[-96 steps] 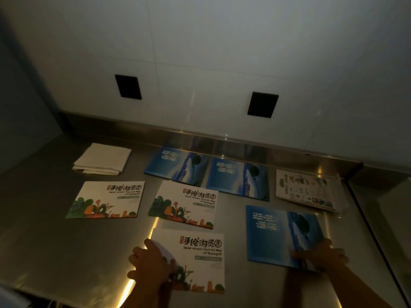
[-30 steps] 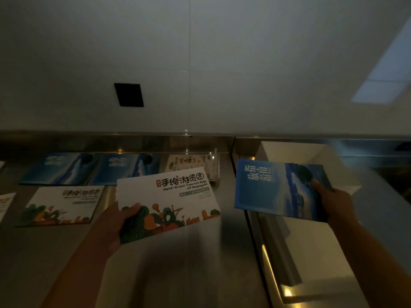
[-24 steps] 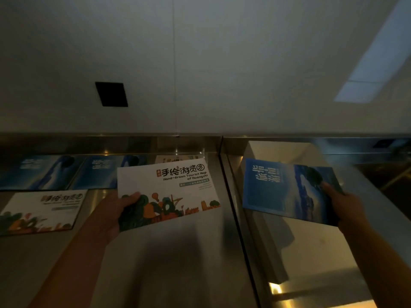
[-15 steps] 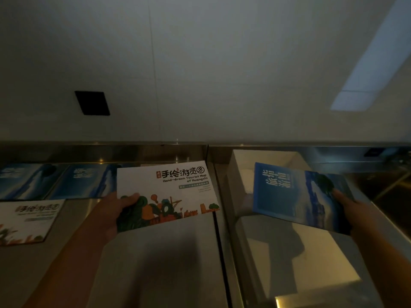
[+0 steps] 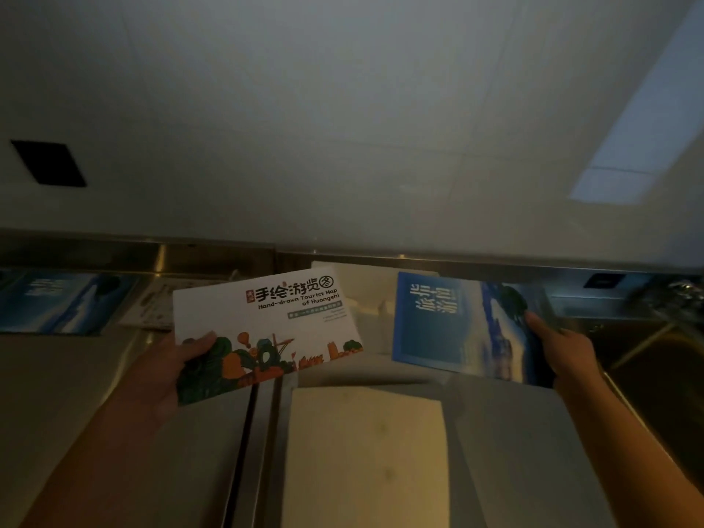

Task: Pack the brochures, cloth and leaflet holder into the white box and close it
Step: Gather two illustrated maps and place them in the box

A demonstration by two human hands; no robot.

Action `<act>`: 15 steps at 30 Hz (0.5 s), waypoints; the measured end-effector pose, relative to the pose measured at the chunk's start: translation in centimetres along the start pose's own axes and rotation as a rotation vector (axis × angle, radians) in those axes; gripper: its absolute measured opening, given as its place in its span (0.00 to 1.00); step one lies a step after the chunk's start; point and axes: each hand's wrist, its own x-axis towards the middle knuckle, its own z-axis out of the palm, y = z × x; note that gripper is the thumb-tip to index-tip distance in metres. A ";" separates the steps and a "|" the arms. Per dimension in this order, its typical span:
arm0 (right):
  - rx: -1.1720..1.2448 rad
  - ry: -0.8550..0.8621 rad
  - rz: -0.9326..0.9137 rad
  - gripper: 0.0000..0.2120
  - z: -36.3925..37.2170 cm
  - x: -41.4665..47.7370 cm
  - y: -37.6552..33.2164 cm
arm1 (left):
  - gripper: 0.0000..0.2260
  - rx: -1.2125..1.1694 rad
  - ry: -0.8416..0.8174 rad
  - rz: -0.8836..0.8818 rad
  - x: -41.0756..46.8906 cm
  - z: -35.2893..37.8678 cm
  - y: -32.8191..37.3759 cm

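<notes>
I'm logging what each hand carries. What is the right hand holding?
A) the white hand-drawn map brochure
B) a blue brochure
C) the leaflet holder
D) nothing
B: the right hand grips the blue brochure at its right edge; the white map brochure is in the left hand.

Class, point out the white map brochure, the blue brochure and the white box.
white map brochure [image 5: 266, 322]: head view, cover's middle.
blue brochure [image 5: 453, 325]: head view, cover's middle.
white box [image 5: 365, 451]: head view, pale lit panel.
</notes>
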 end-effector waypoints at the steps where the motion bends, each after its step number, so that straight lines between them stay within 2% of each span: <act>1: -0.011 -0.019 -0.007 0.16 0.3 0.8 -0.4 | 0.22 -0.005 0.004 0.006 0.0 0.5 0.1; 5: -0.012 -0.081 -0.039 0.21 3.0 2.8 -1.6 | 0.24 -0.011 -0.005 0.041 1.0 1.6 1.4; 10: -0.014 -0.154 -0.026 0.12 7.1 3.3 -2.1 | 0.20 -0.009 -0.003 0.071 3.7 1.9 4.0; 15: -0.084 -0.227 -0.051 0.10 11.0 3.8 -2.1 | 0.18 -0.020 -0.032 0.093 5.8 3.3 4.9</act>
